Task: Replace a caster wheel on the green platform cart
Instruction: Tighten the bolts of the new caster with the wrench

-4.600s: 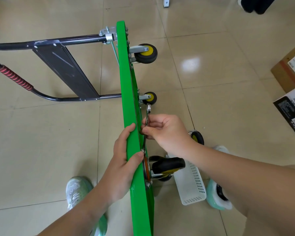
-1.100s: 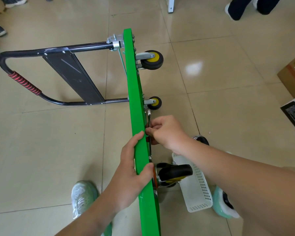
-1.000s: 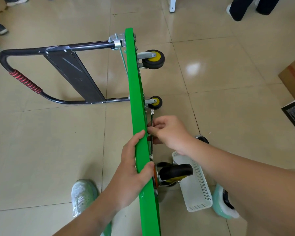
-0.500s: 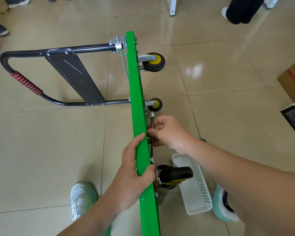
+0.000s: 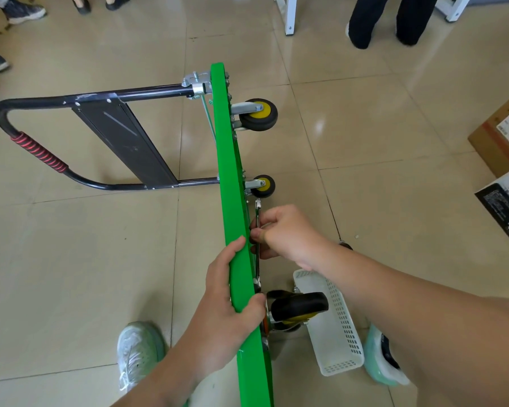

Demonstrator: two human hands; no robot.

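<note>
Left hand (image 5: 227, 304) clamps green cart deck (image 5: 232, 218) edge; right hand (image 5: 288, 233) grips wrench (image 5: 258, 210) near caster (image 5: 297, 306).

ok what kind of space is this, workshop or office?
Probably an indoor office or storeroom, not a workshop: glossy beige tiled floor, cardboard box by the wall side, white furniture legs, and bystanders' shoes around.

wrench (image 5: 257, 230) swung slightly, camera tilted up

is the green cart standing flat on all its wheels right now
No, the green platform cart is tipped on its edge, held by the left hand, with its caster wheels pointing sideways.
</note>
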